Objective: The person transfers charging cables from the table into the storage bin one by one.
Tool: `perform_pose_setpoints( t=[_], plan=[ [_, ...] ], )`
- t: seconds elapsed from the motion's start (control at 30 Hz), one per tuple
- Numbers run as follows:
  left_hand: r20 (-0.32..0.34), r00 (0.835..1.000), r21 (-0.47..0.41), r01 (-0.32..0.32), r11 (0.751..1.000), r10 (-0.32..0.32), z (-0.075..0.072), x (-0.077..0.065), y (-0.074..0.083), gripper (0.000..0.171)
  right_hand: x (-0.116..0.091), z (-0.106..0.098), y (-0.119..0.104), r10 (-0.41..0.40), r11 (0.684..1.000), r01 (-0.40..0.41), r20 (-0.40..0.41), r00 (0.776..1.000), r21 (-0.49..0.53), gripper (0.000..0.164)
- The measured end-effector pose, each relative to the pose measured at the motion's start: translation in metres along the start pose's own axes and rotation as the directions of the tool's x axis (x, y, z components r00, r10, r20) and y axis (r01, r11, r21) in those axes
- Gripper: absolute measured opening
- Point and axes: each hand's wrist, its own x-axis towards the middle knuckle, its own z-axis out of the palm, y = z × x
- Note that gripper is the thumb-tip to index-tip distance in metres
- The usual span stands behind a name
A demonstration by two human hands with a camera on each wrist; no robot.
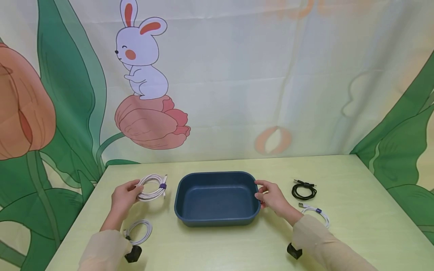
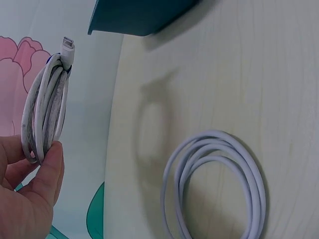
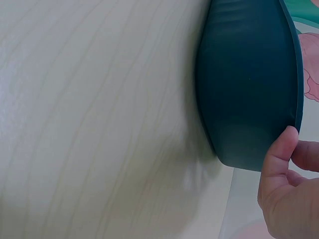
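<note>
Left hand [image 1: 124,195]: thumb and fingers clamped on one side of a white cable coil [image 1: 149,197], smooth-jacketed, looped into a ring and cinched by a dark blue tie [image 1: 163,186]. The coil was held above the tabletop [image 1: 223,244], left of the bin, its shadow cast on pale wood grain. Right hand [image 1: 272,195]: thumb and fingers pinched the right rim of the bin [image 1: 218,222], a smooth blue rounded rectangle, mouth upward, sides flared.

A second white coil [image 1: 148,227] lay flat near the left wrist. A black coil [image 1: 304,198] and a tied white cable [image 1: 326,217] lay beyond the right forearm.

Clearance: a strip of tabletop separated held coil from bin; a narrower one ran behind the bin to the far edge, against the printed backdrop [image 1: 217,94].
</note>
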Motion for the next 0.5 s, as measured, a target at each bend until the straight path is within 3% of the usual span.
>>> perform_pose_setpoints(
  t=[0.5],
  plan=[
    [0.024, 1.000, -0.031, 0.001, 1.000, -0.001, 0.005, -0.002, 0.012, 0.043, 0.002, 0.000, 0.001, 0.003, 1.000, -0.003, -0.009, 1.000, -0.004, 0.047]
  ],
)
